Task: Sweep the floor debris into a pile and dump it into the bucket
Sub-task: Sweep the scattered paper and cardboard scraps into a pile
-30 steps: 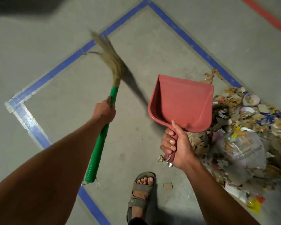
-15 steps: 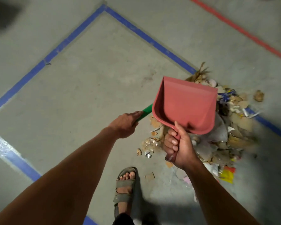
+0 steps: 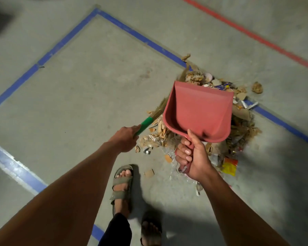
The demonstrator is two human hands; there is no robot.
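Nearest, at the bottom: two feet on the grey concrete floor [image 3: 78, 96], the left foot in a grey-green strapped sandal [image 3: 122, 181], the other foot in shadow and hard to make out.

Two bare arms reaching forward and down from the bottom corners.

Right hand [image 3: 192, 157] raised, thumb up along the neck, fingers [image 3: 182, 153] curled tight round the handle of one red plastic dustpan [image 3: 199, 110]. Dustpan tilted, open side up toward the camera, nothing inside, hanging over the near part of the heap.

Left hand [image 3: 125, 137] a bit further out and lower, stretched toward the heap, knuckles up, clenched round the green handle of one straw-bristle broom [image 3: 147, 122]. Straw end poking behind the left edge of the dustpan, mostly hidden.

Next, one big pile of floor debris [image 3: 242, 125]: torn brown card, shiny foil, clear plastic, a yellow wrapper, lying on the floor under and past the dustpan and across the blue tape line [image 3: 135, 34]. A few loose scraps near the sandal and one brown lump off to the right.

Farthest: one red tape line [image 3: 256, 35] across the top right corner.
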